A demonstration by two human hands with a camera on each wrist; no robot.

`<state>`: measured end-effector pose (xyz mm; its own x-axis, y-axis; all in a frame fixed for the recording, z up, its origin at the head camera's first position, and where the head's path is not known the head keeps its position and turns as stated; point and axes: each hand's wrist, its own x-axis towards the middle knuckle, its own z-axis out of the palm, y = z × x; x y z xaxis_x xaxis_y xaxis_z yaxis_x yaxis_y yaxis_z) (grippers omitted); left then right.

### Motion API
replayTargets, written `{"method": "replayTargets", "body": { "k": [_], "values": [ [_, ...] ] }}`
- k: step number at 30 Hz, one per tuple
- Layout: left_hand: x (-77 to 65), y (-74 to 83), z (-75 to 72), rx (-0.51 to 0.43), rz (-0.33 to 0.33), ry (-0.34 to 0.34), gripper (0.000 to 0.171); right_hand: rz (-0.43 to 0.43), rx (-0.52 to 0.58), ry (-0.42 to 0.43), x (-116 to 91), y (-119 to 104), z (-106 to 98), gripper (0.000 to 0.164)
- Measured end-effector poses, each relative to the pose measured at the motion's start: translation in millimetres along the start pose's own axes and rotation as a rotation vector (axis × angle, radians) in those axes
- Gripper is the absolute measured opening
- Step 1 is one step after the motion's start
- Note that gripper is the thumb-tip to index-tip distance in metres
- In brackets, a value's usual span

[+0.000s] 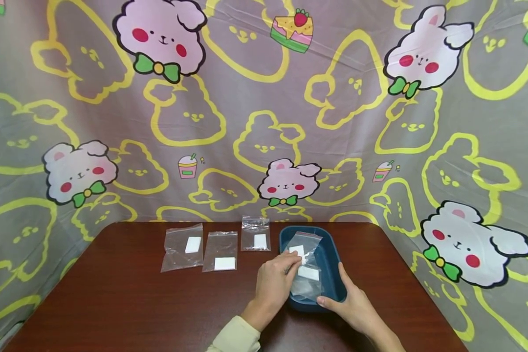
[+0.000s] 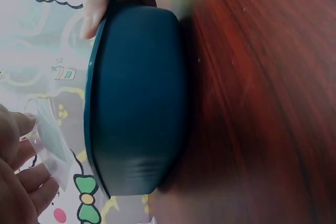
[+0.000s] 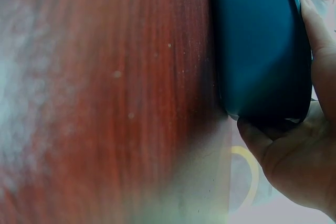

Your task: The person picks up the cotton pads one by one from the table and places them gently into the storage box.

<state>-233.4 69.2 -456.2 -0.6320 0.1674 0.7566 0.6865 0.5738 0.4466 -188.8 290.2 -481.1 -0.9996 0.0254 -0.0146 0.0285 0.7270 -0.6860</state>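
My left hand (image 1: 274, 279) pinches a clear zip bag (image 1: 307, 239) with a white block inside, above a dark blue plastic bin (image 1: 334, 264). In the left wrist view the pinched zip bag (image 2: 52, 135) hangs beside the bin's rim, apart from the table. Another clear bag (image 1: 307, 289) with a white block lies within the bin, partly covered by the left hand and upper bag. My right hand (image 1: 356, 305) grips the bin at its near right side, thumb on the rim. The right wrist view shows the fingers of that hand (image 3: 299, 166) around the bin's end.
Left of the bin, three more clear bags lie in a row on the brown wooden table (image 1: 127, 293): a left bag (image 1: 176, 249), a middle bag (image 1: 220, 244) and a right bag (image 1: 251, 237), each with a white block. A patterned cloth (image 1: 229, 107) hangs behind.
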Motion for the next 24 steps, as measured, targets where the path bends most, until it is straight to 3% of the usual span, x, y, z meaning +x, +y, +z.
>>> {"method": "replayTargets", "body": {
  "k": [11, 24],
  "values": [
    [-0.1, 9.9, 14.6, 0.047, 0.013, -0.035, 0.010, 0.044, 0.006, -0.025, 1.4, -3.0, 0.2, 0.121],
    [0.6, 9.3, 25.7, 0.102, 0.041, -0.048, 0.010, 0.040, 0.008, -0.025, 2.3, -1.5, 0.1, 0.120]
  ]
}}
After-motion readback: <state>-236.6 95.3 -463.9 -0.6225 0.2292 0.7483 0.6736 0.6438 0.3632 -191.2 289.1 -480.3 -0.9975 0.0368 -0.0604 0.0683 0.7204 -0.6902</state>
